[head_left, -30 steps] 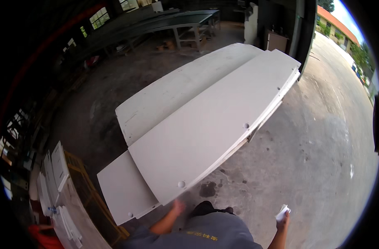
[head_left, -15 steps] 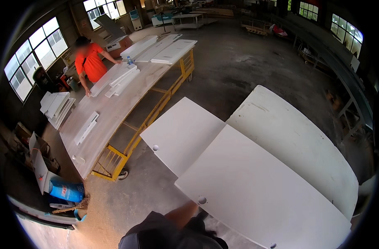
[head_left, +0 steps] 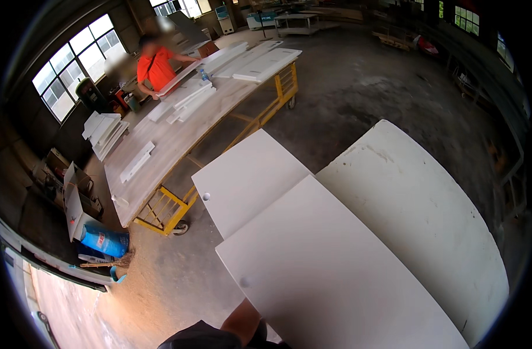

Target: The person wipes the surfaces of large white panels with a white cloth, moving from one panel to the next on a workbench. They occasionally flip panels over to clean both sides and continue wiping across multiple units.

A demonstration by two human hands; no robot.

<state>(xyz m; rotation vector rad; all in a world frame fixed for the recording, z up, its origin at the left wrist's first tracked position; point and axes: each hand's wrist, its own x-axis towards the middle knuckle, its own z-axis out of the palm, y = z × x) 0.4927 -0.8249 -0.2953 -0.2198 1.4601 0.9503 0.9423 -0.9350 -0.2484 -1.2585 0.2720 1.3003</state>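
A large white board [head_left: 336,262] with a round hole near its edge slants across the lower middle. It overlaps another white board [head_left: 251,171], which also has a hole at its left corner. My left forearm [head_left: 243,321] reaches up to the near-left edge of the top board. My left hand is hidden under or behind that edge, so its fingers do not show. My right hand is out of sight. Under the boards and to their right lies a worn, off-white sheet [head_left: 429,209] with scuffed edges.
A long worktable [head_left: 167,145] on a yellow wheeled frame [head_left: 173,212] carries white panels and strips. Across it, a person in an orange shirt [head_left: 159,72] has hands at a white strip. At left are stacked white panels [head_left: 105,131] and a blue sack [head_left: 105,239].
The top board has shifted left and toward me over the board beneath it. My left forearm has moved along with its edge. The whole view has turned somewhat left.
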